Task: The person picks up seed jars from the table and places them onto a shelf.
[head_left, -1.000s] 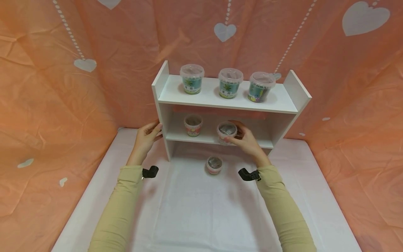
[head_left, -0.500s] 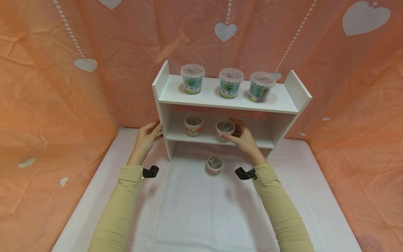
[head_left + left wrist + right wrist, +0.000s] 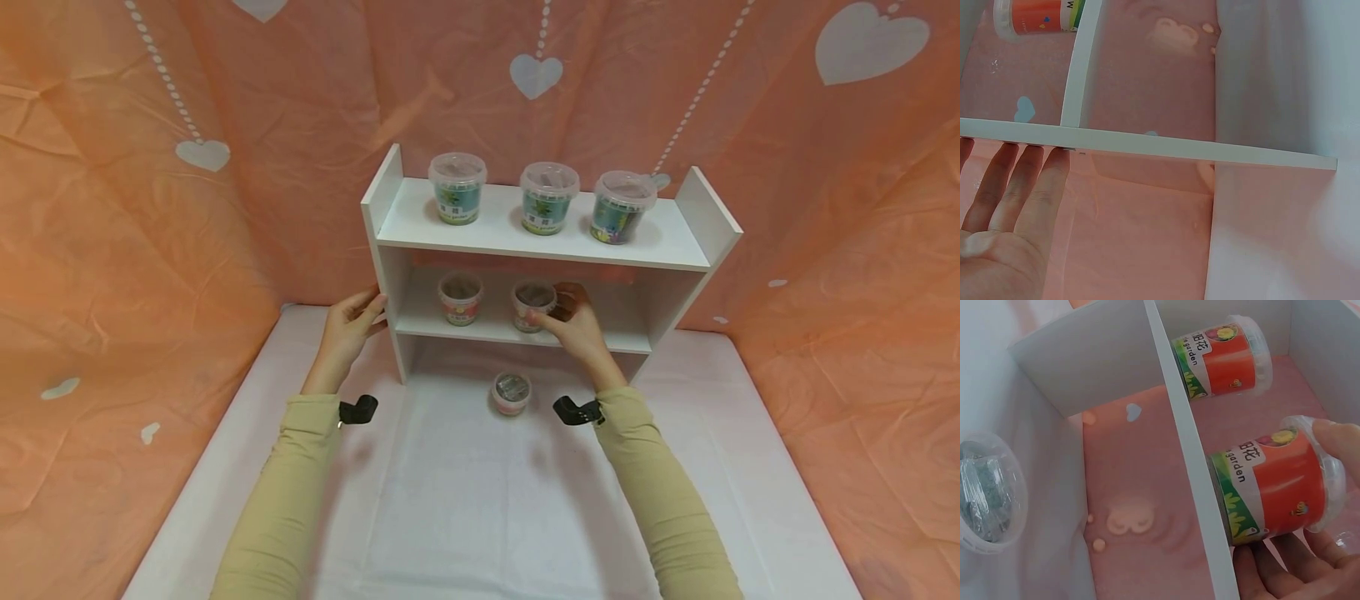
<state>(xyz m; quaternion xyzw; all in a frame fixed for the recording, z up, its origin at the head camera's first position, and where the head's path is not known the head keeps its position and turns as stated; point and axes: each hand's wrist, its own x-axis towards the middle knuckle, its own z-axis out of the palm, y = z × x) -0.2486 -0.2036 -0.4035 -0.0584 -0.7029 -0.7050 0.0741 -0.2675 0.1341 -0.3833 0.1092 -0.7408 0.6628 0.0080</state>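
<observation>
My right hand (image 3: 580, 327) holds a small clear plastic tub (image 3: 1275, 484) with a red "garden" label, thumb on one side and fingers on the other. In the right wrist view its base meets the middle board of the white shelf unit (image 3: 517, 337). A similar red-labelled tub (image 3: 461, 302) stands to its left on that board. My left hand (image 3: 347, 325) rests against the shelf unit's left side panel; in the left wrist view its straight fingers (image 3: 1036, 187) touch the panel. A third small tub (image 3: 512, 394) sits on the white tablecloth in front.
On the top board stand three blue-green-labelled tubs, at left (image 3: 458, 190), middle (image 3: 548, 200) and right (image 3: 621, 208). Orange cloth (image 3: 300, 150) with white hearts hangs behind and at both sides. A white tablecloth (image 3: 465, 500) covers the table.
My right hand has carried its tub slightly left and back, onto the middle board, where it now looks more upright. The left hand has stayed on the side panel.
</observation>
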